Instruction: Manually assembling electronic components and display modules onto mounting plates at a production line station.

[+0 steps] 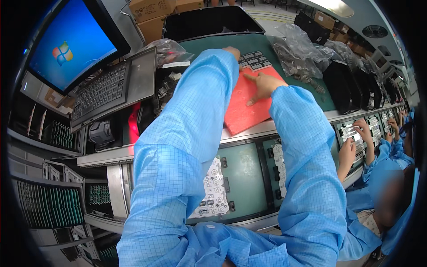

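My right hand (264, 85) rests on a flat red-orange sheet (240, 116), its fingers stretched and thumb apart, holding nothing. The fingers point toward a block of small dark rectangular pieces (254, 61) set in rows at the sheet's far edge. Beyond my left sleeve only a bit of my left hand (233, 52) shows, beside the far left of those pieces. Its fingers are hidden, so I cannot tell what they do. Below my arms, a white plate with round fittings (217, 189) lies on the green line surface, partly covered by my left sleeve.
A monitor (73, 44) and a black keyboard (101, 91) stand at left, above a handheld scanner (101, 132). Clear plastic bags (302, 49) lie at the far right. Racks of green boards (49, 204) stand lower left. Co-workers' hands (347, 155) work along the line at right.
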The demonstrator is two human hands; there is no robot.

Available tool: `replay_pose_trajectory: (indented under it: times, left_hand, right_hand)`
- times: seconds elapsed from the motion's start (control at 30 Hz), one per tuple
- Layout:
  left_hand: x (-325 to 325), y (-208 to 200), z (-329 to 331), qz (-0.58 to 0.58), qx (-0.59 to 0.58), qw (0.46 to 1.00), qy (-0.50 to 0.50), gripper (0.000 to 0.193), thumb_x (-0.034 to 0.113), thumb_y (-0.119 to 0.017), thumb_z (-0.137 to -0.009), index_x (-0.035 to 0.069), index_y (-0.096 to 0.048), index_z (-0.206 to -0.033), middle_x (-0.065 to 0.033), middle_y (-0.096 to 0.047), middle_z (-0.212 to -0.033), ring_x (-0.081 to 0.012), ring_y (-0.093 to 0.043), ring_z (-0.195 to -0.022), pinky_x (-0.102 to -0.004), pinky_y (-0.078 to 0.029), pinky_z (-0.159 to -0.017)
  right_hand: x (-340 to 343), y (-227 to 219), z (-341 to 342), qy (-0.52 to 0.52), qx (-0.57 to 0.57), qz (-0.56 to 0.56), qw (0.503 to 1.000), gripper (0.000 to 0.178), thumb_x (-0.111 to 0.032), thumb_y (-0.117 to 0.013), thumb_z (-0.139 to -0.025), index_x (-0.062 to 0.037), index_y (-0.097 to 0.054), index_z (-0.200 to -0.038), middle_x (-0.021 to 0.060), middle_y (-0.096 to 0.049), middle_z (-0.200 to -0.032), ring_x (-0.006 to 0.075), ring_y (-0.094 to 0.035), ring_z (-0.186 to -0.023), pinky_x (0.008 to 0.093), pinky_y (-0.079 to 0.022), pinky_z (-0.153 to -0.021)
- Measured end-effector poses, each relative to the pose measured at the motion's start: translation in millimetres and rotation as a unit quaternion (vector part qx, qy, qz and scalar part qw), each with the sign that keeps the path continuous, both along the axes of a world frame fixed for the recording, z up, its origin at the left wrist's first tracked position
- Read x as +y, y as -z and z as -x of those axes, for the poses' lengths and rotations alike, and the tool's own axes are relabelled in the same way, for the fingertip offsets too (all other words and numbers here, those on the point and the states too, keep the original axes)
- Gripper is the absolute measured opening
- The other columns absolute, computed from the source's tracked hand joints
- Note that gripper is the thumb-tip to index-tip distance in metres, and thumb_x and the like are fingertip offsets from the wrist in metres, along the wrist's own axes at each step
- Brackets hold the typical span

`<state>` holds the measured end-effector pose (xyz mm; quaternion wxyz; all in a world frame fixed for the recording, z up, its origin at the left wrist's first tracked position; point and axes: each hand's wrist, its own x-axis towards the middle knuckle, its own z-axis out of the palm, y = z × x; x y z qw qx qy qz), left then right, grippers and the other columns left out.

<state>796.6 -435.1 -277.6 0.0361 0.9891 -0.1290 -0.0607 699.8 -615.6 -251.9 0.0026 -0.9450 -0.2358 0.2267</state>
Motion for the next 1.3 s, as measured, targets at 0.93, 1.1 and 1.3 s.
replay_pose_trajectory:
  times: [0.93,1.1,1.3]
  left_hand:
    - [105,-68,373,0.386,0.071,0.919,-0.035,0.064,0.037,-0.084,-0.078,-0.006,-0.057,-0.118,-0.0075,-0.066,-0.093,-0.0114,-0.062,-0.079,-0.0234,-0.048,-0.067]
    - [119,-44,417,0.506,0.164,0.846,-0.030,0.068,0.043,-0.080,-0.084,-0.007,-0.053,-0.122,-0.0118,-0.068,-0.094,-0.0153,-0.065,-0.085,-0.0257,-0.051,-0.069]
    - [138,-36,455,0.627,0.290,0.720,-0.062,0.045,0.042,-0.060,-0.100,0.004,-0.056,-0.123,0.0002,-0.061,-0.096,-0.0063,-0.060,-0.085,-0.0220,-0.051,-0.068]
  right_hand:
    - [76,-16,243,0.067,0.268,-0.617,0.737,0.047,-0.030,-0.055,-0.104,-0.0102,-0.047,-0.145,0.0026,-0.065,-0.103,0.0124,-0.066,-0.092,0.0292,-0.056,-0.081]
    - [88,7,286,0.113,0.326,-0.659,0.668,0.042,-0.014,-0.059,-0.100,-0.0069,-0.049,-0.141,0.0043,-0.066,-0.106,0.0125,-0.065,-0.097,0.0287,-0.055,-0.085]
    - [85,37,327,0.141,0.383,-0.722,0.559,0.042,-0.012,-0.058,-0.100,-0.0052,-0.049,-0.141,0.0094,-0.065,-0.120,0.0159,-0.064,-0.107,0.0339,-0.055,-0.092]
